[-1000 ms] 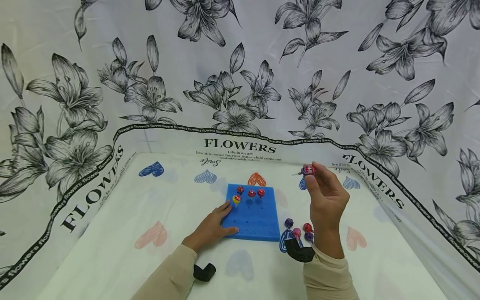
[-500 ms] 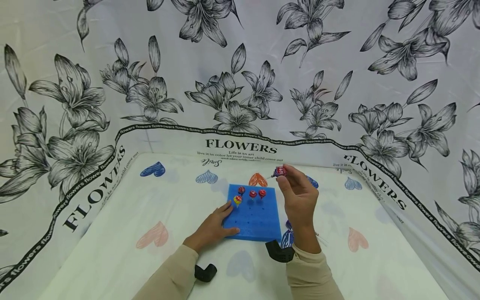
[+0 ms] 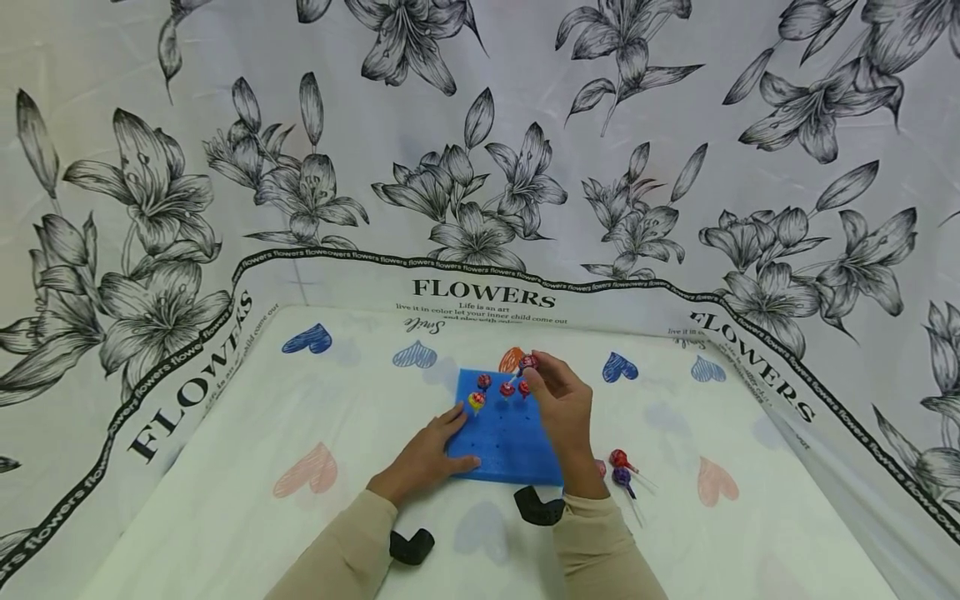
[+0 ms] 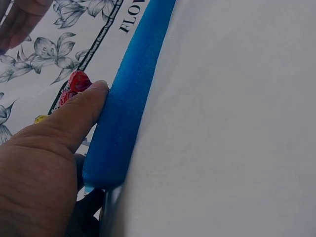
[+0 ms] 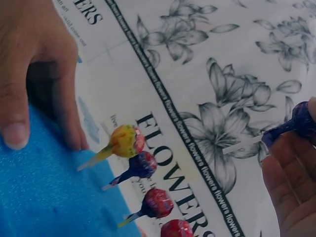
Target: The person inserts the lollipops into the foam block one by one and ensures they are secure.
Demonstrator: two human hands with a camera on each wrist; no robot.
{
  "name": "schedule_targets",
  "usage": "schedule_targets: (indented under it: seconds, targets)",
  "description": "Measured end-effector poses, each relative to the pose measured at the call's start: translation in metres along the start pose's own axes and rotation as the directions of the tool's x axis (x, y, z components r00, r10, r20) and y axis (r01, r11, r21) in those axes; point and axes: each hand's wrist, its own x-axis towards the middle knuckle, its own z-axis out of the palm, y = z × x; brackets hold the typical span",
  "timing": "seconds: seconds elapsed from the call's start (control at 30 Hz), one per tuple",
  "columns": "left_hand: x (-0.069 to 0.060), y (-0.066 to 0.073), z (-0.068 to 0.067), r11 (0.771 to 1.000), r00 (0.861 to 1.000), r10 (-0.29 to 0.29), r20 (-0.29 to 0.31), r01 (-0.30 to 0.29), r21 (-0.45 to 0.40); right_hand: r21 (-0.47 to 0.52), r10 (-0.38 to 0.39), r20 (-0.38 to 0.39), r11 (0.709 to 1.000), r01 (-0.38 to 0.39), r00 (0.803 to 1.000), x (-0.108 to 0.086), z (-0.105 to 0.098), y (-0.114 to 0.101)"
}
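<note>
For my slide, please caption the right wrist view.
Right hand holds one lollipop; four others stand in the blue block.

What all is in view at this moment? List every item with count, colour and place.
Foam block: 1, blue, on the table, under the left hand's fingers
Standing lollipops: 4, one yellow and red, the rest red or red and purple, upright in the block
Held lollipop: 1, purple and red, white stick, in the right hand above the block
Loose lollipops: at least 3, red, purple and pink, on the table beside the right forearm; the arm may hide more
Tablecloth: 1, white with printed hearts, over the table
Backdrop: white with black-and-grey lilies, behind the table
Wrist devices: 2, black, one at each wrist
Sleeves: 2, beige, on the forearms
Hands: 2, left on the block, right above it
</note>
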Motion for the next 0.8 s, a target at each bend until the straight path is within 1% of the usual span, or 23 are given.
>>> schedule_targets:
  seconds: [0.1, 0.23, 0.37, 0.57, 0.67, 0.8]
  targets:
    - [0.0, 0.0, 0.0, 1.0, 1.0, -0.006, 0.005, 0.006, -0.002, -0.038, 0.039, 0.005, 0.999, -0.039, 0.999, -0.004, 0.003, -0.002]
    - [0.001, -0.001, 0.001, 1.0, 1.0, -0.001, 0.005, 0.001, -0.001, -0.081, 0.089, 0.008, 0.993, -0.088, 0.996, -0.008, 0.006, 0.004]
    - [0.001, -0.002, 0.001, 1.0, 1.0, 0.014, -0.001, -0.014, 0.001, -0.086, 0.114, 0.022, 0.99, -0.111, 0.993, -0.012, 0.008, 0.013]
    - [0.001, -0.002, 0.001, 1.0, 0.999, 0.031, -0.007, -0.031, 0.002, -0.077, 0.174, 0.035, 0.982, -0.171, 0.984, -0.018, 0.009, 0.026]
    - [0.001, -0.003, 0.002, 0.999, 0.999, 0.043, -0.013, -0.042, 0.002, -0.094, 0.176, 0.042, 0.981, -0.172, 0.983, -0.02, 0.01, 0.032]
    - [0.001, -0.003, 0.002, 0.999, 0.999, 0.042, -0.014, -0.042, 0.007, -0.11, 0.162, 0.049, 0.982, -0.156, 0.986, -0.022, 0.011, 0.037]
